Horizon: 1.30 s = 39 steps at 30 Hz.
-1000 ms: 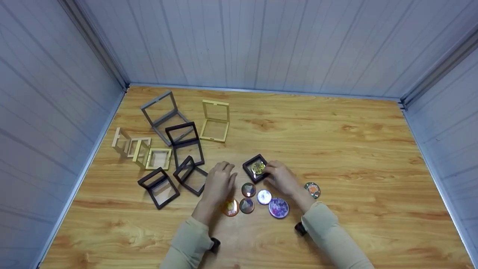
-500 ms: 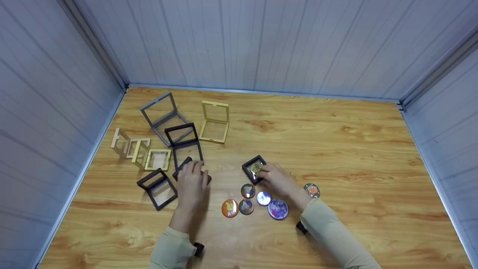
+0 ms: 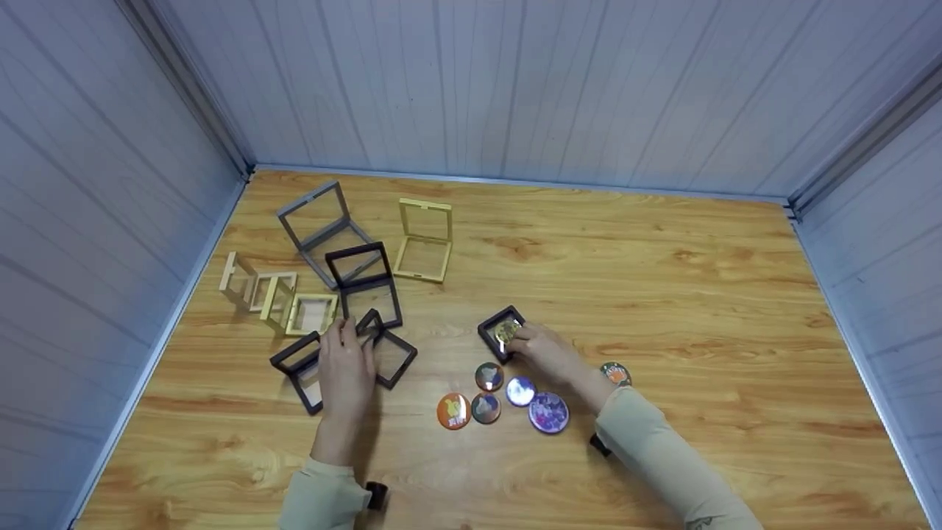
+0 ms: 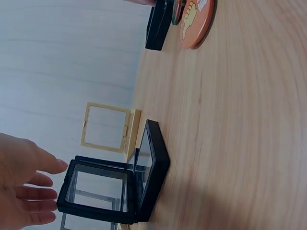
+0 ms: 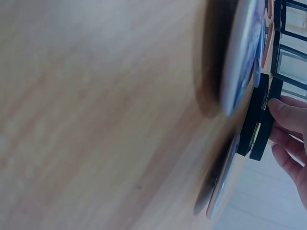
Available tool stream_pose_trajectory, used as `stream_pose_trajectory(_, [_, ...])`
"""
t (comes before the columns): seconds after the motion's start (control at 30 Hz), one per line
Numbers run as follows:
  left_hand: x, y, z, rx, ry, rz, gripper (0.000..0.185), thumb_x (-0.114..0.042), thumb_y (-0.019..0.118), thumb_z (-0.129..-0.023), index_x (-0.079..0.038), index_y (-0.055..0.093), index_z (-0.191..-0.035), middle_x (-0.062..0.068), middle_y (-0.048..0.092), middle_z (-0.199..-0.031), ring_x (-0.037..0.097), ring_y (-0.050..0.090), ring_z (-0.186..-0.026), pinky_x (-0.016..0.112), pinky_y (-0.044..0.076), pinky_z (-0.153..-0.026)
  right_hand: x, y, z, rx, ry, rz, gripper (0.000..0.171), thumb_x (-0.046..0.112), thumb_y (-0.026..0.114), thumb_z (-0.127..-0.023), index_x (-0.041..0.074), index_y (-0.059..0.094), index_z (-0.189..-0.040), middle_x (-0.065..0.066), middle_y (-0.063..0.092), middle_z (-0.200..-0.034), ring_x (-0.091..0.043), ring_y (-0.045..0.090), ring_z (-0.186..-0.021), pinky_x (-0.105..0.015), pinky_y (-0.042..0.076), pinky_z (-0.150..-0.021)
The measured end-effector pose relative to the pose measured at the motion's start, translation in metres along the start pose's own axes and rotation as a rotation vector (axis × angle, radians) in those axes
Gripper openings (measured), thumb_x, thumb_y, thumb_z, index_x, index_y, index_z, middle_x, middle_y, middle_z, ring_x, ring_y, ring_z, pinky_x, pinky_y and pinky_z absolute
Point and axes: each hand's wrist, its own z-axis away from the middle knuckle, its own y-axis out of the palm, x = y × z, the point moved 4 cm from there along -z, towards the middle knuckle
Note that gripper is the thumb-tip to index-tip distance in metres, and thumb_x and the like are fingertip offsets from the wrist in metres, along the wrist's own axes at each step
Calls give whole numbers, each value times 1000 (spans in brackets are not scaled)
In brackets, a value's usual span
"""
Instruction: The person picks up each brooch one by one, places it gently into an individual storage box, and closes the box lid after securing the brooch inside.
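Observation:
My right hand (image 3: 548, 357) pinches the edge of a small black display frame (image 3: 485, 340) with a yellow badge (image 3: 505, 331) inside. In the right wrist view, thumb and fingers sit on either side of the frame's upper part (image 5: 266, 128), and a thin gap with yellow shows between its two halves. My left hand (image 3: 347, 375) is over the small black frames at the left, with fingers extended and nothing held. An unfolded black frame (image 4: 156, 167) stands just beside its thumb in the left wrist view. Another black frame (image 3: 304, 398) is partly hidden behind that hand.
Several round badges lie in front: orange (image 3: 453, 411), purple (image 3: 548, 412), a shiny one (image 3: 521, 391). A green-rimmed badge (image 3: 615, 373) lies by the right forearm. Unfolded grey (image 3: 293, 230), yellow (image 3: 419, 277) and larger black (image 3: 397, 302) frames stand at the back left.
My left hand has moved left, from beside the badges across the small black frame to the frames at the left. My right hand stays at the frame with the yellow badge.

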Motion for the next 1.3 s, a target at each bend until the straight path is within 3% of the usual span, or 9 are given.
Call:
stream_pose_trajectory(0.2, [6,3,3,32,-46,11,36,3,61,-79,16,49,-110,31,48,-106,41,46,-99,46,42,-82,-8,-1,1,12,37,-52,15,-3,63,-76,2,67,-89,-10,60,-90,-22,54,-83,-32,47,-73])
stream_pose_trajectory(0.53, [8,2,4,18,-69,14,21,15,47,-81,18,55,-101,30,54,-95,41,52,-91,44,46,-78,-18,-4,5,-15,106,7,10,-3,64,-75,4,68,-81,-8,59,-82,-22,54,-76,-32,48,-66])
stream_pose_trajectory(0.77, [4,3,6,-18,-41,41,16,11,53,-81,15,59,-96,27,57,-90,39,55,-86,44,48,-72,-25,-9,9,26,172,64,13,-4,65,-73,4,68,-82,-10,59,-85,-25,56,-80,-35,49,-70])
stream_pose_trajectory(0.97, [0,6,6,-59,-16,87,15,11,56,-79,13,60,-94,25,57,-88,38,56,-83,45,48,-71,-34,-14,12,-3,213,39,12,-3,61,-77,4,69,-83,-10,60,-85,-25,56,-81,-35,49,-70])
stream_pose_trajectory(1.3, [-4,16,7,-72,-32,163,15,6,58,-81,9,61,-96,19,58,-89,35,57,-80,41,49,-68,-46,-20,22,44,333,65,13,-2,59,-79,3,69,-87,-11,60,-87,-26,56,-83,-37,49,-71])
